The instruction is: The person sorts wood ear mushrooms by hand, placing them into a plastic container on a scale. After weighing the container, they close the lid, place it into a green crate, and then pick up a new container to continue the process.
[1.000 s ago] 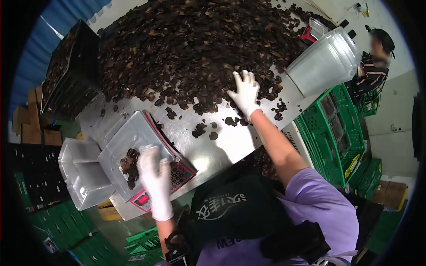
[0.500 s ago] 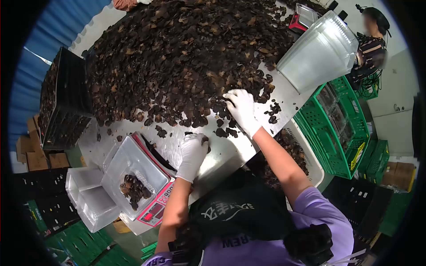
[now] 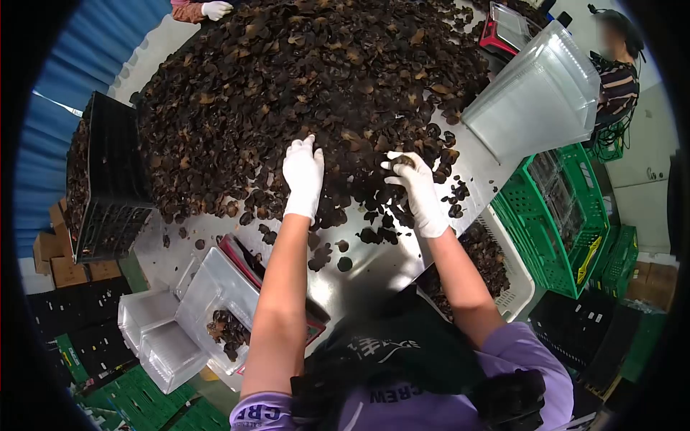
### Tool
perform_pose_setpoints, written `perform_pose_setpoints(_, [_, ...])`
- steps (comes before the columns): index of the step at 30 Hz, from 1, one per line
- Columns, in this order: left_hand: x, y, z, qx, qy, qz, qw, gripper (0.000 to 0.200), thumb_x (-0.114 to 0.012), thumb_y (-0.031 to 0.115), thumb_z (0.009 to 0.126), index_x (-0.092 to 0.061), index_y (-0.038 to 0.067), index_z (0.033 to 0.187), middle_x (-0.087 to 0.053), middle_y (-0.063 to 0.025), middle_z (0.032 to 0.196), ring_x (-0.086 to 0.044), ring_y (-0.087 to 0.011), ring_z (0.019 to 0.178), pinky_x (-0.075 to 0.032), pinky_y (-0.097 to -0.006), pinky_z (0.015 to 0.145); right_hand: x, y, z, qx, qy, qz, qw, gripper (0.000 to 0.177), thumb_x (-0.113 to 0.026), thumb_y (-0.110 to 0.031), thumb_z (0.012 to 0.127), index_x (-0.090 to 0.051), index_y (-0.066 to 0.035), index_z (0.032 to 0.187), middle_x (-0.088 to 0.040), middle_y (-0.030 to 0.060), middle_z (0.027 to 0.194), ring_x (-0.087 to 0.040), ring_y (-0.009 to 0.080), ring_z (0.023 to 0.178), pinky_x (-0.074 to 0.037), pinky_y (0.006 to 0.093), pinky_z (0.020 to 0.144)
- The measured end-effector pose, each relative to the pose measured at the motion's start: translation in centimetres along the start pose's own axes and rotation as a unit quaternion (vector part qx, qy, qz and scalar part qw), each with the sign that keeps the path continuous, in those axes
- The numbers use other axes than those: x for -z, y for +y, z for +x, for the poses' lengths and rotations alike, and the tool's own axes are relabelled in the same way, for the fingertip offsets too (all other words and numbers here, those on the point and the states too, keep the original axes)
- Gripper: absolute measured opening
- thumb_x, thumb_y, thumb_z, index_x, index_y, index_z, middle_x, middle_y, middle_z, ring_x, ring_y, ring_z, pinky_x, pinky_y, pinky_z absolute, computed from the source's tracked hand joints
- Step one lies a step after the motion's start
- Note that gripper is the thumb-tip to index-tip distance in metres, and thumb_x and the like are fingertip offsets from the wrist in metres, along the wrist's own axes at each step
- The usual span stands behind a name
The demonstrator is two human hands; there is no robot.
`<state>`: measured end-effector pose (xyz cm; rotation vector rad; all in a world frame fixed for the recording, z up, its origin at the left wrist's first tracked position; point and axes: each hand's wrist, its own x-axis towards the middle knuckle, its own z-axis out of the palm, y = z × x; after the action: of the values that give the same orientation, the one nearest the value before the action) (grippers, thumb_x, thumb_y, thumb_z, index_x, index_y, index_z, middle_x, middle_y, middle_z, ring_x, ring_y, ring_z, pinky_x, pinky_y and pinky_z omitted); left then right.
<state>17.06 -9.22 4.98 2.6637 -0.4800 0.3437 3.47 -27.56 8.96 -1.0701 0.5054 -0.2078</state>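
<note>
A broad heap of dark brown, ear-shaped fungus pieces (image 3: 287,86) covers the metal table (image 3: 374,262). My left hand (image 3: 304,176), in a white glove, reaches onto the near side of the heap, its fingers extended, with no piece visible in it. To its right, my right hand (image 3: 417,190), also gloved, has its fingers curled around a dark piece at the heap's edge. Loose pieces lie on the metal between and below the hands. At the lower left, a clear container (image 3: 215,287) holding some pieces sits on a red-edged scale.
Stacked clear containers (image 3: 535,93) stand at the right, near another red scale (image 3: 496,36). Green crates (image 3: 568,269) and a white basket (image 3: 523,287) are at the right. A black crate (image 3: 115,165) stands left. A co-worker's gloved hand (image 3: 215,10) shows at the top; another person (image 3: 617,82) stands right.
My left hand has moved from the table's near part forward onto the heap and opened. My right hand has shifted slightly right and down, now curled around a piece. The co-worker's glove shows more fully.
</note>
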Motion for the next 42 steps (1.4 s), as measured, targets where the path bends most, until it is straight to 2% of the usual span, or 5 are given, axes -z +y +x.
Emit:
perform_pose_setpoints(12, [1.7,-0.9,-2.7,0.085,0.055,-0.313,0.944,0.012,-0.067,0.003,0.072,-0.055,0.002,0.073,-0.060,-0.0071,0.091,-0.056,-0.0176,0.078,-0.045,-0.0284,0.073,-4.5,3.5,9.8,0.176,-0.018,-0.613,0.770,0.026,-0.066,-0.032,0.078,-0.068,-0.010,0.092,-0.066,0.0093,0.087,-0.062,0.0283,0.082,-0.049,0.0361,0.075])
perform_pose_setpoints(23, [4.7,-0.8,-4.2,0.240,-0.064,-0.848,0.469,0.033,-0.055,0.007,0.082,-0.055,-0.001,0.114,-0.058,-0.0181,0.119,-0.063,-0.0227,0.088,-0.052,-0.0261,0.076,4.2,4.1,3.6,-0.125,-0.141,0.296,0.936,0.045,-0.055,-0.006,0.074,-0.051,-0.006,0.119,-0.058,0.0161,0.112,-0.061,0.0252,0.085,-0.053,0.0301,0.065])
perform_pose_setpoints(30, [0.6,-0.7,-2.0,0.176,-0.106,-0.142,0.968,0.024,-0.071,0.018,0.077,-0.070,0.009,0.099,-0.062,-0.0042,0.074,-0.059,-0.0168,0.068,-0.047,-0.0277,0.066,2.6,3.5,3.2,-0.141,-0.226,0.417,0.869,0.054,-0.056,-0.023,0.086,-0.042,-0.006,0.136,-0.055,0.0190,0.123,-0.059,0.0313,0.100,-0.054,0.0287,0.064])
perform_pose_setpoints(35, [-0.1,-0.1,-2.1,0.105,-0.106,-0.018,0.989,0.030,-0.076,0.026,0.071,-0.070,0.016,0.099,-0.064,-0.0064,0.086,-0.062,-0.0225,0.075,-0.049,-0.0323,0.070,-1.4,1.6,5.9,-0.074,-0.112,-0.104,0.985,0.022,-0.062,-0.016,0.084,-0.065,-0.007,0.104,-0.068,0.0055,0.092,-0.063,0.0169,0.078,-0.044,0.0205,0.062])
perform_pose_setpoints(42, [3.5,-1.3,-5.5,0.351,-0.064,-0.500,0.789,0.012,-0.068,0.010,0.077,-0.065,0.002,0.086,-0.057,0.0017,0.072,-0.049,-0.0081,0.058,-0.041,-0.0239,0.056,-4.2,4.0,10.2,0.286,-0.059,-0.643,0.707,0.014,-0.060,-0.018,0.073,-0.068,-0.012,0.082,-0.065,0.0103,0.079,-0.064,0.0281,0.077,-0.050,0.0385,0.067])
